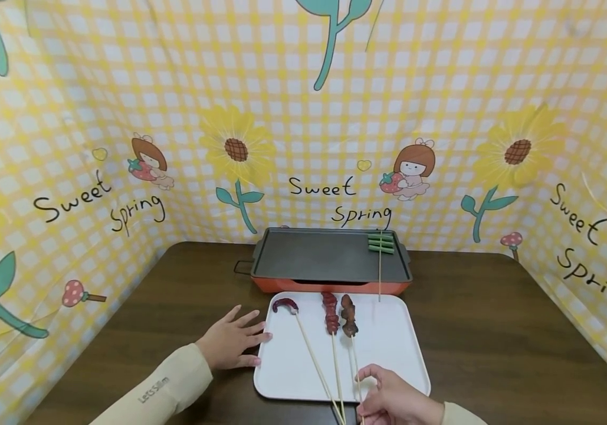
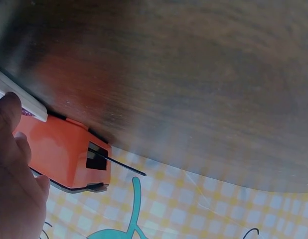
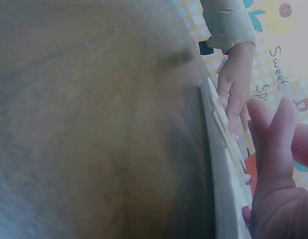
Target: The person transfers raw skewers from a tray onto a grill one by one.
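Note:
A white tray [image 1: 388, 348] bears three skewers: a curved dark red piece [image 1: 285, 304] that looks like a tentacle, a reddish meat skewer [image 1: 330, 313] and a browner meat skewer [image 1: 349, 316]. Their sticks run toward the near edge and beyond it. Fingers spread, my left hand [image 1: 234, 339] lies at the tray's left edge, its fingertips reaching the rim. My right hand [image 1: 390, 396] is at the near edge, beside the browner skewer's stick. Index finger and thumb are bent and apart, their tips at that stick. The right wrist view hides their contact with it.
Behind the tray stands an orange electric griddle [image 1: 282, 286] with a dark plate and a wire handle [image 1: 242, 267] on its left. A skewer of green vegetable pieces [image 1: 380, 243] lies on its right part, stick overhanging the tray. A checked cloth [image 1: 303, 141] surrounds the brown table [image 1: 473, 307].

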A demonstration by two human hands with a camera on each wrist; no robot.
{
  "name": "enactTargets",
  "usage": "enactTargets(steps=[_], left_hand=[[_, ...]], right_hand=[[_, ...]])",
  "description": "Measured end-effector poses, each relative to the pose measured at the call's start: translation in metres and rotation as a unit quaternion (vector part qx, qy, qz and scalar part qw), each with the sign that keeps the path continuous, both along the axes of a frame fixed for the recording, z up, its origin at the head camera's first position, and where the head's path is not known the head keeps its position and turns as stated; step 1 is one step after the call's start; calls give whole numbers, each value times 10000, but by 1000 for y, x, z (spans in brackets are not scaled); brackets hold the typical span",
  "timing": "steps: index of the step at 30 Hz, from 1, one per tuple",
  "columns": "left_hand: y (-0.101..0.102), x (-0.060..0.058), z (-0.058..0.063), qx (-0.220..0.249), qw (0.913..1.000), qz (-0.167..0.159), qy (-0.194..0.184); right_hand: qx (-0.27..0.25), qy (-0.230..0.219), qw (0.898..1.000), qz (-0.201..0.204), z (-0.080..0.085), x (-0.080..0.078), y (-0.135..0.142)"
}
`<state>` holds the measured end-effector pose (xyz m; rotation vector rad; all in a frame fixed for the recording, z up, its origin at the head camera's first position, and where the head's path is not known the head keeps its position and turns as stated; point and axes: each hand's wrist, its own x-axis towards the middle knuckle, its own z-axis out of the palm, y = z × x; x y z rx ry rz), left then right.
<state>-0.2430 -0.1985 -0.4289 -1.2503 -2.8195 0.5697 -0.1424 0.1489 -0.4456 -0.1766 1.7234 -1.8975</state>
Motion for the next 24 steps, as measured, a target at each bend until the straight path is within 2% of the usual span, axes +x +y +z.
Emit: enactTargets(steps=[7, 13, 18, 24], left_hand=[[0, 1, 1, 15, 10000, 37, -47], [1, 0, 3, -65, 10000, 15, 16], [3, 2, 5, -31, 10000, 4, -1], [2, 2, 5, 22, 10000, 63, -73]], right_hand=[[-67, 76, 9999, 46, 5, -1, -2], [327, 182, 9993, 95, 14, -9, 2], [702, 298, 9964, 371, 21, -17, 12], [786, 326, 9930, 825, 29, -21, 23]])
